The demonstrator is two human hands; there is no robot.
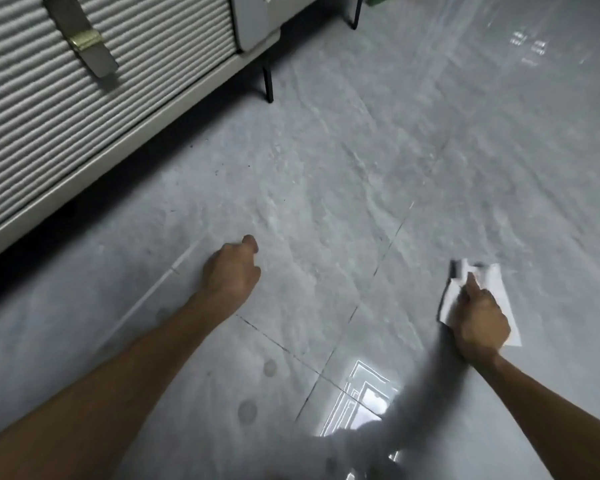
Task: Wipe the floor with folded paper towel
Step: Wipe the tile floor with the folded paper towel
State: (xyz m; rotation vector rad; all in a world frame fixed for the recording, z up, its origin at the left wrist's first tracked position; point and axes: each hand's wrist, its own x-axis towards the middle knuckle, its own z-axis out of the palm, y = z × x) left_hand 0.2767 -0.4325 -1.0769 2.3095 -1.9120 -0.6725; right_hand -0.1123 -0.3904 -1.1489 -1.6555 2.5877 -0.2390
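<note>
Right hand (482, 323) presses down on a folded white paper towel (492, 278) lying flat on the grey tiled floor (326, 168); fingers curled over it, index finger stretched forward along the towel's middle, palm on its near part. Towel edges stick out beyond the fingertips ahead, and to both sides of the knuckles; a small dark patch sits at its far left corner, too blurred to tell what it is. Left hand (231, 271) is well apart from the towel, out to its left, loosely fisted with fingers tucked under and thumb forward, holding nothing, knuckles touching or just above the floor, cannot tell which. A pale grout line runs just left of the left hand's knuckles; darker grout lines cross between the two hands. Ahead and to the left of the left hand's fingers, a ribbed cream cabinet (84, 116) stands on thin black legs (267, 84), with a strap and brass buckle (84, 39) on its front. Bright ceiling-light reflection (361, 396) on the tile near the right forearm.
</note>
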